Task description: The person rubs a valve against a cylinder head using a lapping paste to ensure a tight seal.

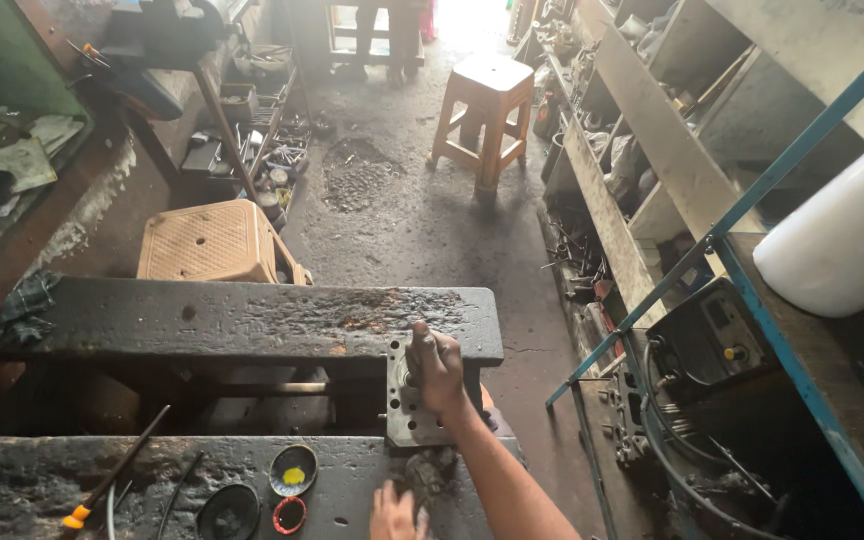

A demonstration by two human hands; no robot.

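The right hand (437, 368) lay on the upright metal block (408, 405), fingers curled over its top; the left hand (393, 513) was below, fingers spread on a rag (430, 468)

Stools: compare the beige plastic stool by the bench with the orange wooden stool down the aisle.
The beige plastic stool is squat, with a perforated top; the orange wooden stool is taller, with a solid seat and open legs. The plastic one sits by the workbench, the wooden one mid-aisle. Both stand upright on the floor.
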